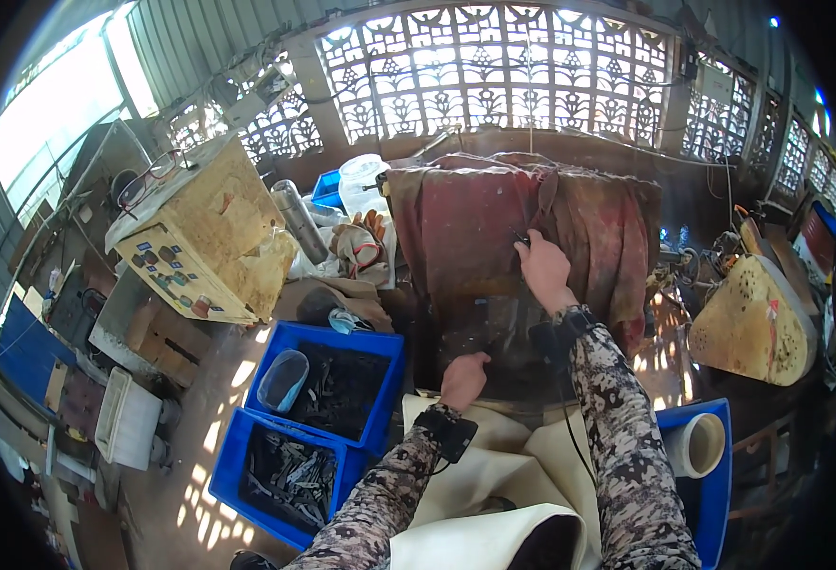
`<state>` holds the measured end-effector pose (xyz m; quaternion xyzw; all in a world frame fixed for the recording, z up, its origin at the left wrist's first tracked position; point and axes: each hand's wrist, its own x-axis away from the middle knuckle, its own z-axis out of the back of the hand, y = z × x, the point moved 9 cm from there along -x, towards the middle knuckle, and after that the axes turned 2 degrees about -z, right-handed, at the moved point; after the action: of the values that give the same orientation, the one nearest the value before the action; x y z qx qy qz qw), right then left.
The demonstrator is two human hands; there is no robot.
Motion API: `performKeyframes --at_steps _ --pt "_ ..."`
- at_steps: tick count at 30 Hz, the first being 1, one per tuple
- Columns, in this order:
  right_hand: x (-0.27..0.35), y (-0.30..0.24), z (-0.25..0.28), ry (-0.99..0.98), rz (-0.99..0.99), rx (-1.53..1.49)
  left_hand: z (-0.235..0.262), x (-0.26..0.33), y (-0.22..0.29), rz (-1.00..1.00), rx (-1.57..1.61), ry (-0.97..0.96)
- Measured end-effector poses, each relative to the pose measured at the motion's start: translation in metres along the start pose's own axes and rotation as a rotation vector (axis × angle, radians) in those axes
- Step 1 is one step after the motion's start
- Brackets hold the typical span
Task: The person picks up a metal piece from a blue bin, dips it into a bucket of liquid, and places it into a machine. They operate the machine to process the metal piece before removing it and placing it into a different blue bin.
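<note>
In front of me stands a machine or frame draped with a dirty red cloth [465, 214], with a dark, shadowed recess below it. My right hand [543, 273] is raised against the cloth's lower middle, its fingers closed round a small dark piece too small to name. Lower and to the left, my left hand [462, 381] is at the near edge of the recess, fingers curled together. Whatever it might hold is hidden in the shadow. A cream-coloured sheet or apron [456, 467] spreads in folds beneath my forearms.
Two blue crates [394, 389] of dark strips sit at my left, a clear scoop-like container [283, 380] in one. A yellowed control box [204, 233] with knobs stands beyond. At my right are another blue crate [717, 508] holding a pale bucket [698, 446], and a spotted yellowish guard [755, 323].
</note>
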<state>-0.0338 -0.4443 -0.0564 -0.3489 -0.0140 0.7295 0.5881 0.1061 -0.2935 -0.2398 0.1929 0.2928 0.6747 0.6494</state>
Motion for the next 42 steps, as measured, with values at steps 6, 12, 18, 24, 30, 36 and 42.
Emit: performKeyframes --at_steps 6,12,18,24,30,36,42 --pt "-0.01 -0.005 -0.015 -0.015 0.049 0.052 0.003 0.0 0.0 -0.085 -0.013 0.088" --pt "-0.013 -0.007 -0.021 -0.024 0.069 0.098 0.004 0.002 0.003 -0.1 -0.028 0.073" --pt "-0.013 -0.009 -0.021 -0.027 0.087 0.121 0.003 0.003 0.005 -0.134 -0.021 0.078" --pt "-0.016 -0.007 -0.025 -0.057 0.062 0.139 0.003 0.002 0.007 -0.127 -0.031 0.065" --pt "-0.015 -0.011 -0.021 -0.062 0.071 0.136 0.001 0.003 0.005 -0.055 -0.028 -0.024" --pt "-0.014 -0.011 -0.02 -0.056 0.064 0.155 0.002 0.004 0.007 -0.036 -0.041 -0.035" --pt "-0.014 -0.013 -0.022 -0.058 0.074 0.192 0.004 0.005 0.006 -0.075 -0.001 0.017"
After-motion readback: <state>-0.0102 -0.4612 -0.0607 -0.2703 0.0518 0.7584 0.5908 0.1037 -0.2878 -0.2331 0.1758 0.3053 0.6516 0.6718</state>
